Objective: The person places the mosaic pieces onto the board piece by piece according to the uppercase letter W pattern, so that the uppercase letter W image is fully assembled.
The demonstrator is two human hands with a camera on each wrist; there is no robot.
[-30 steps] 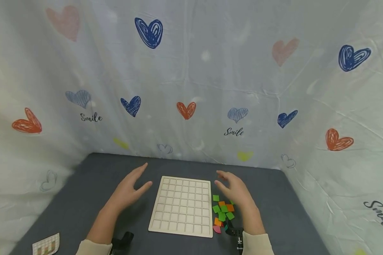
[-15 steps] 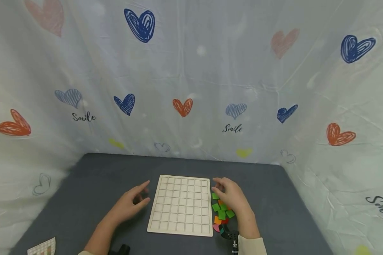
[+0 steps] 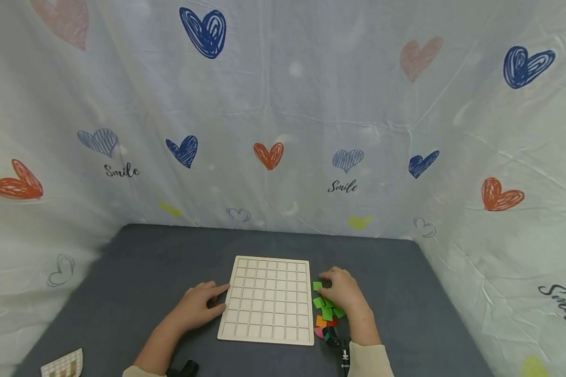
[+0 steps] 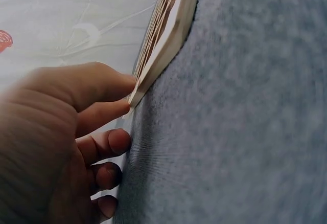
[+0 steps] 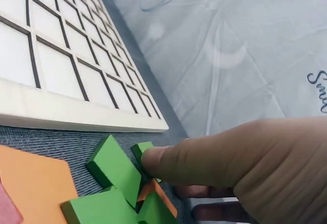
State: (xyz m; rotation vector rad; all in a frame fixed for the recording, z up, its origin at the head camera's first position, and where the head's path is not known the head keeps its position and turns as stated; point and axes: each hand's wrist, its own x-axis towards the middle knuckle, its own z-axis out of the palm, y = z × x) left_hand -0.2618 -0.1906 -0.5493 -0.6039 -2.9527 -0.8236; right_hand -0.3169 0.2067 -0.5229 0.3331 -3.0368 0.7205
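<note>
A big cloth [image 3: 302, 94] with hearts hangs behind the back edge of the desk [image 3: 396, 303]. The board [image 3: 270, 301] lies flat near the middle, well apart from the desk's left and right edges, and its squares are bare. The left hand [image 3: 195, 308] is fairly wide, with finger and thumb touching the board's side that faces the desk's left edge. The right hand [image 3: 343, 290] is narrow, with a small gap between thumb and finger. A card [image 3: 62, 366] lies near the desk's left edge. The tiles [image 3: 327, 313] sit in a pile between the board and the desk's right edge.

The step looks like picking out a tile while the left hand steadies the board. The next move seems to need a soft pinch on one tile, without bumping the others.

The right wrist view shows the thumb tip at a small green tile, and an orange one tipped under green ones. The left wrist view shows loosely bent fingers below the board. Only the head view shows the card.
</note>
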